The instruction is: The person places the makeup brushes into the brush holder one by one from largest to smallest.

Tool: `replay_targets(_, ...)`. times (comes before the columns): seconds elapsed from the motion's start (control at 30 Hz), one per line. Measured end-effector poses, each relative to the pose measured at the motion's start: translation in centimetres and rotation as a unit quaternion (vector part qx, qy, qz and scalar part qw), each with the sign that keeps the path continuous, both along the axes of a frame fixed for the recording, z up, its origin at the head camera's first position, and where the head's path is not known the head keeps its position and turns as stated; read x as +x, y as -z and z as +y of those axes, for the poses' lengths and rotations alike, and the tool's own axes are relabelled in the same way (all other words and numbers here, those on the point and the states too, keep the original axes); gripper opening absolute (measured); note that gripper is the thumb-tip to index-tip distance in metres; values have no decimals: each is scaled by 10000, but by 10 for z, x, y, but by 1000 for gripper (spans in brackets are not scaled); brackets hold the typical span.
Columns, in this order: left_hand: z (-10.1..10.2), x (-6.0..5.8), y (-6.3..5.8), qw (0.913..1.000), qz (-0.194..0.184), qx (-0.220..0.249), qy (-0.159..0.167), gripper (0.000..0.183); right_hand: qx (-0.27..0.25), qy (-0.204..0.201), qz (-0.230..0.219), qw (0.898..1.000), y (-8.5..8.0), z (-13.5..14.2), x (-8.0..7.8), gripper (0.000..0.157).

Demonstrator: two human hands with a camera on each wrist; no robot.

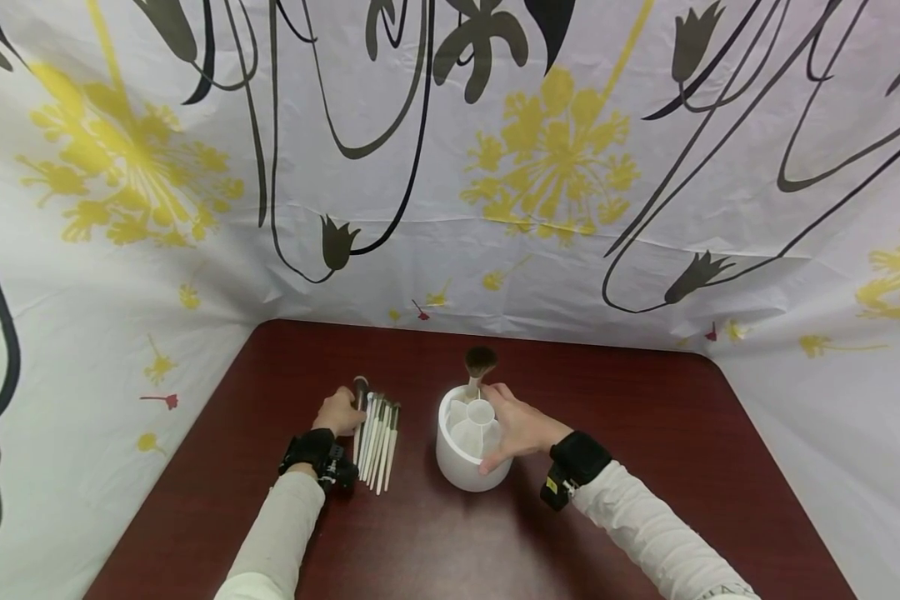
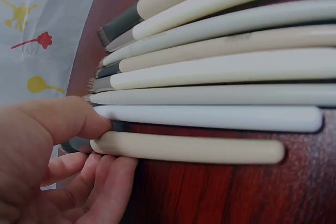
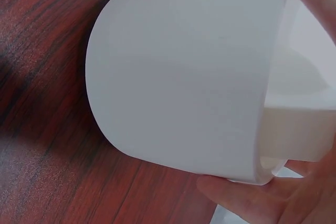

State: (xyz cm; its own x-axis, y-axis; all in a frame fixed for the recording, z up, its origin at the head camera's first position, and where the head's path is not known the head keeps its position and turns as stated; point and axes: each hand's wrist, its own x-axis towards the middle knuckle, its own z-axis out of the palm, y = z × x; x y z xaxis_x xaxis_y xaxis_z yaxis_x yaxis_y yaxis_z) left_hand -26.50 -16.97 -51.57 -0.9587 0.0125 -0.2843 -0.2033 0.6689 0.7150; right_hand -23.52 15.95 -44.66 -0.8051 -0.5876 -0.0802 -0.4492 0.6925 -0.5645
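My left hand is at the far end of a row of makeup brushes lying on the table. In the left wrist view its thumb and fingers pinch the outermost makeup brush, a beige-handled one, near the bristle end. The other brushes lie side by side, with white, grey and beige handles. My right hand grips a white round brush holder, thumb at the near rim and fingers at the far side. One brush with a wide dark head stands upright in the holder, which has several compartments.
The dark red wooden table has rounded far corners. A white cloth with yellow, grey and red flower prints hangs behind and along both sides of it. Each wrist wears a black camera strap.
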Motion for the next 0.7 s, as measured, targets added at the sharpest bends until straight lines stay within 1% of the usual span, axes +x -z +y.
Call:
replay_targets(0.1,1,0,0,9999,75,8,-92,39,1,54,-21,10000,-1,-1,1,123)
replay_targets(0.37,-1,1,1,9995,112,197,-198,42,12,38,-114,9999,-3,-1,2,124)
replay_targets(0.57,-1,3,-3,9995,175,160,-203,42,-39,-10,-90,10000,-3,-2,1,124)
replay_targets(0.7,-1,5,-8,9994,252,181,-168,41,-32,-15,-89,10000,-2,-1,1,122)
